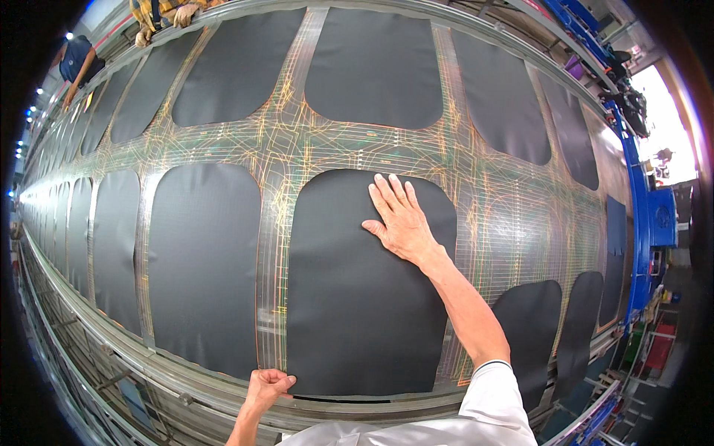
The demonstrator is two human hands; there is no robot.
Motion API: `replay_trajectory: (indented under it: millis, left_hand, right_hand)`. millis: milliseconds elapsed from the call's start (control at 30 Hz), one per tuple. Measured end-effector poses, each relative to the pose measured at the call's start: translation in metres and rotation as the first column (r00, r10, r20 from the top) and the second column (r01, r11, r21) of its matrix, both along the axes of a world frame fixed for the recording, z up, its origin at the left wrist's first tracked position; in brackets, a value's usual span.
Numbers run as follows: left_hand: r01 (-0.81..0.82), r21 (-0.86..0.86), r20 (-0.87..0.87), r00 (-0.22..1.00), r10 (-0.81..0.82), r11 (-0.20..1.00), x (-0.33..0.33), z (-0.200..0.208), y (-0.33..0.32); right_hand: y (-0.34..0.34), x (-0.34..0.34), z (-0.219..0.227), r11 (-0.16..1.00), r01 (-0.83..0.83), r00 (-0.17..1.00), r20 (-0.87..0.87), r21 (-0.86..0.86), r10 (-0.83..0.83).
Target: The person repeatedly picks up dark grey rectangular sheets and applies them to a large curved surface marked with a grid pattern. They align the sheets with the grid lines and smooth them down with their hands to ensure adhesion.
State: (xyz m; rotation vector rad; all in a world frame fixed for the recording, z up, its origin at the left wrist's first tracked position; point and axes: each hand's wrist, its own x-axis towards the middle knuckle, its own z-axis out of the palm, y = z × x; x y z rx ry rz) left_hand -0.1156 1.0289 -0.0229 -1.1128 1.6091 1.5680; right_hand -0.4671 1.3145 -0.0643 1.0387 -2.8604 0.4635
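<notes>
A black flat sheet (pixel 357 297) with rounded far corners lies directly in front of me on a long table (pixel 357 145) marked with many coloured lines. My right hand (pixel 401 224) rests on the sheet's far part, palm down with fingers spread. At its near left corner, my left hand (pixel 266 389) is closed, thumb and fingers pinched at the sheet's edge. The fingertips partly hide that corner. Left of it lies another black sheet (pixel 204 267) of similar shape, apart from the first by a strip of lined table.
More black sheets (pixel 375 67) form a far row, and smaller ones (pixel 528 320) lie at right. A blue machine frame (pixel 643 223) stands at the right end. Metal rails (pixel 186 398) edge the near side. Two people (pixel 82 61) are across the table, far left.
</notes>
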Motion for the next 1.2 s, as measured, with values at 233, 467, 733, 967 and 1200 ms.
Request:
replay_trajectory:
  millis: [233,467,733,967,1200]
  left_hand:
    - [-0.012,0.017,0.024,1.0,0.012,1.0,-0.005,0.003,0.001]
    - [0.0,0.025,0.016,1.0,-0.001,1.0,-0.003,0.001,-0.002]
    - [-0.01,0.035,0.039,0.999,0.009,0.999,-0.003,-0.002,-0.003]
    - [-0.013,0.049,0.04,0.999,0.011,0.999,-0.005,0.001,-0.002]
    - [-0.014,0.052,0.037,0.999,0.012,0.999,-0.004,0.001,-0.003]
  right_hand:
    - [-0.002,-0.002,0.001,1.0,0.002,1.0,0.004,-0.006,-0.002]
    - [-0.014,-0.003,-0.004,1.0,-0.023,1.0,-0.017,-0.02,0.023]
    - [-0.028,0.004,-0.001,0.993,-0.047,0.999,-0.009,-0.105,0.046]
    - [0.004,0.0,0.005,0.99,0.023,0.996,-0.077,-0.139,-0.034]
    - [0.01,0.021,0.014,0.969,-0.239,0.971,0.021,-0.064,0.24]
